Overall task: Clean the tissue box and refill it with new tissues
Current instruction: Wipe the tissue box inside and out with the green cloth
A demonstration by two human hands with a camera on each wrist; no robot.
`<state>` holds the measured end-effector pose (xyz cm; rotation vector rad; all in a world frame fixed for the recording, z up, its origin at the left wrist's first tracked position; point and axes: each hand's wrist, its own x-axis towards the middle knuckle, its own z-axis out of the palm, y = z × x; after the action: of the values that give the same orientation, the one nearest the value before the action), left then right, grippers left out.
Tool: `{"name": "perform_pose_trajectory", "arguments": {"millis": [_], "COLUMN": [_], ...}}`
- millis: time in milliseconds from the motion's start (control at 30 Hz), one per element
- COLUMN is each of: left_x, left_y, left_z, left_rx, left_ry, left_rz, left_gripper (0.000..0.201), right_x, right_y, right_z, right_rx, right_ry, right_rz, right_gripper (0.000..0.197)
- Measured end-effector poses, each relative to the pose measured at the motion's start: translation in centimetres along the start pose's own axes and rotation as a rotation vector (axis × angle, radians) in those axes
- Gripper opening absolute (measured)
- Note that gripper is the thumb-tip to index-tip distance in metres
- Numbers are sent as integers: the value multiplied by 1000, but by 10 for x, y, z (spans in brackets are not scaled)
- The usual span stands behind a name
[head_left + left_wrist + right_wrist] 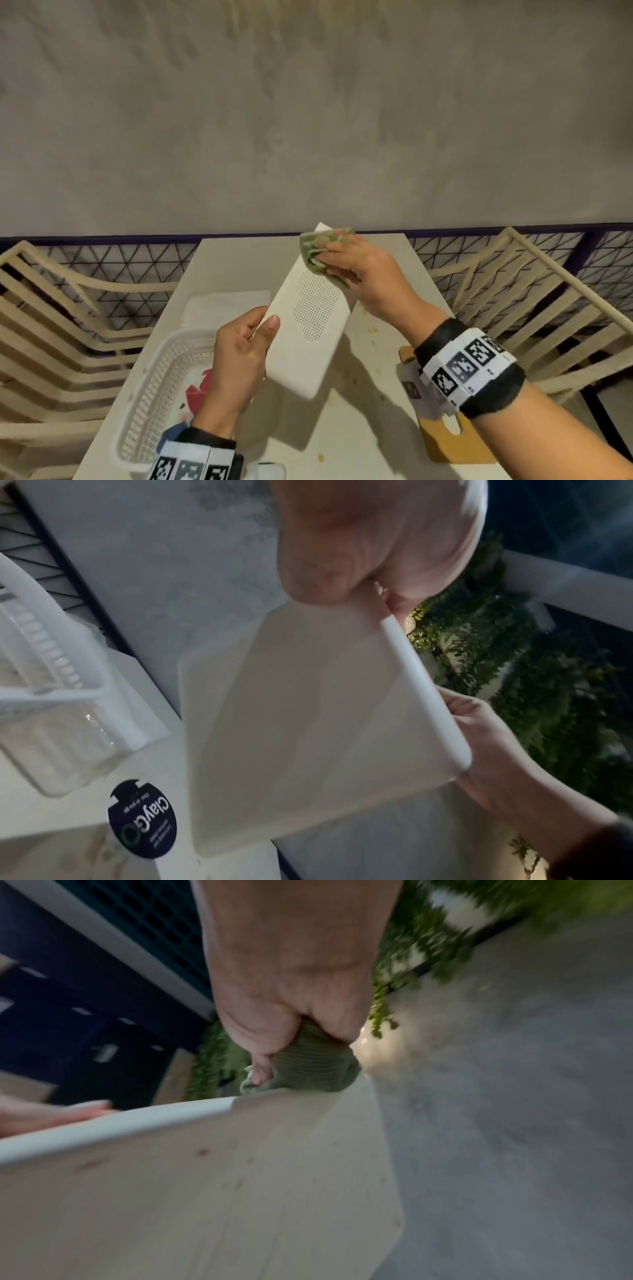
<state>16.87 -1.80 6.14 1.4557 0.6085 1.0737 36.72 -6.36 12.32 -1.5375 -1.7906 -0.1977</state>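
A white tissue box (308,318) with a dotted patch on its face is held tilted above the table. My left hand (239,356) grips its near left edge, thumb on the face. My right hand (356,270) grips a bunched green cloth (317,246) and presses it on the box's far end. In the left wrist view the box (308,723) fills the middle below my left hand (363,550). In the right wrist view my right hand (291,988) holds the cloth (308,1072) against the box (205,1191).
A white plastic basket (154,394) with something red inside sits at the table's left. A white tissue pack (222,305) lies behind it. A yellow board (455,442) lies at the right. A round dark label (143,818) shows below. Slatted chairs (51,325) flank the white table (359,428).
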Motion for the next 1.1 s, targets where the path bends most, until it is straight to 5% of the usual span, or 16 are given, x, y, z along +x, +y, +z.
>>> {"name": "perform_pose_trajectory", "arguments": {"millis": [67, 167, 267, 333, 400, 533, 600, 700, 800, 867, 900, 1000, 1100], "left_x": [3, 5, 0, -2, -5, -7, -6, -5, -4, -2, -1, 0, 5], "left_y": [0, 1, 2, 5, 10, 22, 23, 15, -3, -16, -20, -21, -6], "left_z": [1, 2, 3, 0, -6, -26, -30, -26, -28, -32, -32, -12, 24], "left_rx": [-22, -61, -24, 5, 20, -17, -84, -117, -89, -71, 14, 156, 124], "left_ry": [14, 39, -12, -43, -97, -126, -105, -102, -153, -260, -345, -521, -471], "left_rz": [-3, 2, 4, 24, 33, 44, 36, -13, -107, -199, -216, -168, -73], "left_gripper": [20, 19, 20, 18, 22, 11, 18, 27, 42, 34, 46, 64, 57], "right_x": [1, -23, -17, 2, 18, 19, 13, 5, -3, -9, -11, -10, -11], "right_y": [-2, -33, -14, 0, 4, 22, 26, 26, 16, 9, 6, -1, -8], "right_z": [3, 23, 9, -9, -31, -65, -70, -68, -69, -69, -69, -66, -52], "right_rx": [-37, 21, 44, 27, 106, 780, 977, 941, 842, 736, 668, 501, 334], "right_ry": [87, -43, -10, 67, -11, -291, -367, -404, -405, -433, -446, -498, -568], "right_rz": [-4, -180, -146, 11, 301, 595, 556, 446, 354, 290, 259, 199, 131], "right_gripper": [24, 28, 19, 23, 27, 36, 42, 54, 46, 32, 27, 26, 26]}}
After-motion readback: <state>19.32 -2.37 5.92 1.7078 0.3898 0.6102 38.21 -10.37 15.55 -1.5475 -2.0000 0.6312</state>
